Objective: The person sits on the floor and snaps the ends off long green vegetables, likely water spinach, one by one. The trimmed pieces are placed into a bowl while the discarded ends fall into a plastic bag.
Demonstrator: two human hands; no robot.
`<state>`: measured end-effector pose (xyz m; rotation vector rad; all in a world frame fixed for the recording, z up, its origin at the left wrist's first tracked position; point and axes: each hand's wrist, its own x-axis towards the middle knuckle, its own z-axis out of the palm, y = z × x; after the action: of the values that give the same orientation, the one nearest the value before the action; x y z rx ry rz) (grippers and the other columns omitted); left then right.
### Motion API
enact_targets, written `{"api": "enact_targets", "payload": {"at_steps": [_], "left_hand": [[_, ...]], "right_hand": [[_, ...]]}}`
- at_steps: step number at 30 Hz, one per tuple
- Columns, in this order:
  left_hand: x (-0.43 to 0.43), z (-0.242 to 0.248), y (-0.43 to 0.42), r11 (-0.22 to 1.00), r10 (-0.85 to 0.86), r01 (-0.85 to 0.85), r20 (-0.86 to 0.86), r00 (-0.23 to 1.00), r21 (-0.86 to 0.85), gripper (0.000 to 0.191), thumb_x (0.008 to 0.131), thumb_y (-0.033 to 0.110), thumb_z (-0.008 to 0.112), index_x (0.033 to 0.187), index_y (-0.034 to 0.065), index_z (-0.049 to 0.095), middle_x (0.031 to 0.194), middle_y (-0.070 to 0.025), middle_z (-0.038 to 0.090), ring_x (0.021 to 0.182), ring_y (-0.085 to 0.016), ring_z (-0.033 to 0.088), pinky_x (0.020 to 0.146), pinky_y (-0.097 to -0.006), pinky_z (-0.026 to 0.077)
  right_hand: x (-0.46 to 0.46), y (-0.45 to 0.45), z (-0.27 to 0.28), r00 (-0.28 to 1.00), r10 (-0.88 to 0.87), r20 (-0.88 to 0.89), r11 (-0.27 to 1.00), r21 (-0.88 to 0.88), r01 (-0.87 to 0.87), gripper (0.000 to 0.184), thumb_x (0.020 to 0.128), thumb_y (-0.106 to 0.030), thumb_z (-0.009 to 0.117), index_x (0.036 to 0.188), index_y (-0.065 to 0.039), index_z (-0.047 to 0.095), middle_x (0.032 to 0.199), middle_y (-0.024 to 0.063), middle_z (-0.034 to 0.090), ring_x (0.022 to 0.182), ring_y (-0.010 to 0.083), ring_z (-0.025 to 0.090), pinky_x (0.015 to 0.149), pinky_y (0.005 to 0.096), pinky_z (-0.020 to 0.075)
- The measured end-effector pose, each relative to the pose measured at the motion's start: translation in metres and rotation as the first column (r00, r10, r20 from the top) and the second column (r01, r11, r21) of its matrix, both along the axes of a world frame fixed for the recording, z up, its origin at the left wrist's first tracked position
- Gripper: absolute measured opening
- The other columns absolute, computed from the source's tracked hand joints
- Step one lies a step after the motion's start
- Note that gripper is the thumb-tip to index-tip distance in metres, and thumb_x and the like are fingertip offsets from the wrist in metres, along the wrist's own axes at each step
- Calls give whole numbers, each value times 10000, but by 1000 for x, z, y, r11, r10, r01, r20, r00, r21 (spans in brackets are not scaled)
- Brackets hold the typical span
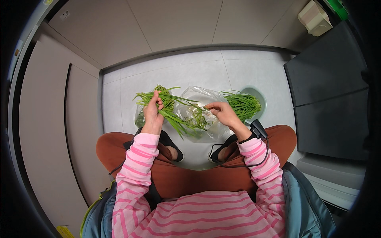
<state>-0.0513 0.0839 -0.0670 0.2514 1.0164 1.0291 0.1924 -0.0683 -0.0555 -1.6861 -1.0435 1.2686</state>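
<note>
My left hand (153,113) is closed around a small bunch of green garlic chives (176,121), whose leaves trail towards my feet. One long strand runs from it to my right hand (225,113), where thumb and forefinger pinch its tip. Beneath that strand, a clear plastic bag (197,90) lies spread on the floor, holding pale and green chive scraps (198,118). Behind my left hand a thicker pile of chives (166,101) sits in another plastic bag (139,114). Right of my right hand, more chives (243,105) rest in a pale green bowl (262,96).
Light grey floor tiles (175,73) lie under everything, bounded by cabinet fronts (178,23) ahead and a panel (44,104) at left. Dark grey appliance-like doors (324,89) stand at right. A cream container (315,19) is at upper right. A cable (238,166) hangs from my right wrist device.
</note>
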Motion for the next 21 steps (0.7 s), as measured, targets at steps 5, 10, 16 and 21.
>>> {"api": "enact_targets", "payload": {"at_steps": [5,10,16,21], "left_hand": [[3,9,-4,998,-38,40,-51,998,47,221,895,187,718,979,-13,674,697,2,534,574,-74,459,457,-188,330],[8,19,-9,993,-71,81,-106,992,90,217,895,192,717,964,-11,678,690,5,539,571,-71,461,455,-195,327],[13,30,-14,975,-126,154,-175,976,158,213,888,197,726,950,-1,676,682,16,539,564,-64,462,448,-196,321],[15,36,-19,957,-160,206,-223,962,204,269,900,211,713,1009,-31,667,692,17,527,572,-53,442,464,-192,305]], "right_hand": [[5,2,-5,997,-58,46,998,7,57,223,858,-37,639,1067,16,698,1002,112,724,918,186,663,825,312,507],[5,2,-1,942,-86,325,991,123,48,168,813,-81,701,967,-24,735,900,122,728,828,197,681,753,316,519],[1,1,10,836,-51,547,986,163,-46,123,730,-92,758,811,-23,696,777,101,686,745,259,649,697,365,507],[-1,0,6,838,-92,538,968,245,-51,173,674,-57,774,815,-37,677,791,94,662,788,260,631,717,374,493]]}}
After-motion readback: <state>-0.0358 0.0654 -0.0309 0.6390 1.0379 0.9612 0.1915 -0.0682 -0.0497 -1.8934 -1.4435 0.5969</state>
